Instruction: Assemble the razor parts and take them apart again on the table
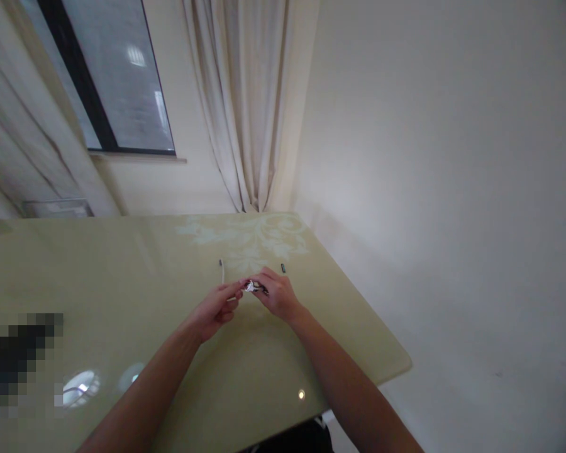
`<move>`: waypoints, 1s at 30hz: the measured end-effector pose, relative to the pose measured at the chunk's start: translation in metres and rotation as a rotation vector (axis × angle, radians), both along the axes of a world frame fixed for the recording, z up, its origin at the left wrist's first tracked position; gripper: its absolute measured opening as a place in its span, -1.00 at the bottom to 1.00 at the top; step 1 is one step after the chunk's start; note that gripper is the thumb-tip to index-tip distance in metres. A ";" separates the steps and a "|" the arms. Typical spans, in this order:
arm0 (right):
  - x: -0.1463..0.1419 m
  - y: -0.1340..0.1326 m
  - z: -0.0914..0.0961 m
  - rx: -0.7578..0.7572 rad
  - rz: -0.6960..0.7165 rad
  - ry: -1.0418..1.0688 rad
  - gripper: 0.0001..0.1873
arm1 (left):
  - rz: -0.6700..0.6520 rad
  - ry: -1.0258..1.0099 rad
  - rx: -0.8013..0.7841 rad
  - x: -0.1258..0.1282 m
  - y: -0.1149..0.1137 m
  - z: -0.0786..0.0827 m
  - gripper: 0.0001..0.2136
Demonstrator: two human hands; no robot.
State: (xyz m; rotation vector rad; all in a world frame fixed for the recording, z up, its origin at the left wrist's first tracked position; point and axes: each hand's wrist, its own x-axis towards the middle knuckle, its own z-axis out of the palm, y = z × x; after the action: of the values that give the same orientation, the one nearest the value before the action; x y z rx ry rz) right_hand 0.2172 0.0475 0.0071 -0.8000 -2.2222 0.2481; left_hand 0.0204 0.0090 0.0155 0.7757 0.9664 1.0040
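Note:
Both my hands meet over the pale green glossy table (122, 296), a little right of its middle. My right hand (276, 294) is closed around a small shiny metal-and-black object (253, 287) that I cannot name. My left hand (217, 308) pinches the left end of that same object with its fingertips. A thin white cable (222, 272) runs from under my left fingers away toward the far side, ending in a small plug. A small dark piece (283, 268) lies on the table just beyond my right hand.
The table's right edge (358, 296) runs close to a plain white wall. A cream curtain (245, 107) hangs in the far corner beside a dark window (108, 82). A blurred-out patch (19, 365) covers the near left of the table.

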 end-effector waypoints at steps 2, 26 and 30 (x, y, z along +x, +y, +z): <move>0.000 0.000 0.000 0.021 -0.008 -0.022 -0.77 | -0.008 0.018 0.038 0.000 -0.001 0.000 -0.58; -0.010 -0.006 0.009 -0.578 0.239 0.462 -0.42 | 0.172 0.046 0.443 -0.001 0.002 -0.009 -0.57; -0.011 -0.010 0.011 -0.527 0.257 0.443 -0.45 | 0.156 -0.022 0.425 0.000 0.001 -0.008 -0.57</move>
State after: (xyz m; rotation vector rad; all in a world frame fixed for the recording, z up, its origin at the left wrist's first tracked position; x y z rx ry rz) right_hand 0.2065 0.0376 0.0177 -0.6397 -1.8421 1.0618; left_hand 0.0202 0.0095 0.0073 1.0480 0.8119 1.3762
